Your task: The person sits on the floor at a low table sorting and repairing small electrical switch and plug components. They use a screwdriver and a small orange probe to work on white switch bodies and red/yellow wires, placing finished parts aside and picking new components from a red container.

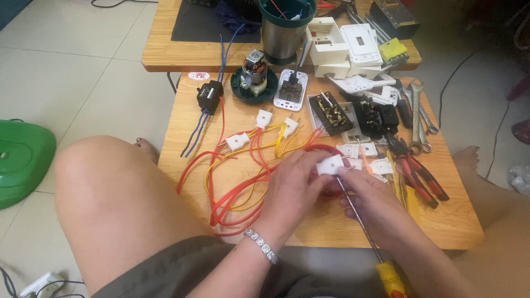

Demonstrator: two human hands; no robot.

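My left hand (292,190) grips a small white plug (330,164) on red wire, over the front middle of a low wooden table (452,221). My right hand (375,207) holds a long screwdriver (359,218) with a yellow and red handle, its tip against the plug. Three more white plugs (265,118) on red and yellow wires (232,193) lie just beyond my hands.
Red-handled pliers (419,176) and wrenches (417,118) lie at the right. Black and white switch parts (331,113), a small motor on a green base (254,77), a black relay with blue wires (210,95) and a metal cup (284,30) sit farther back. My bare knees flank the table.
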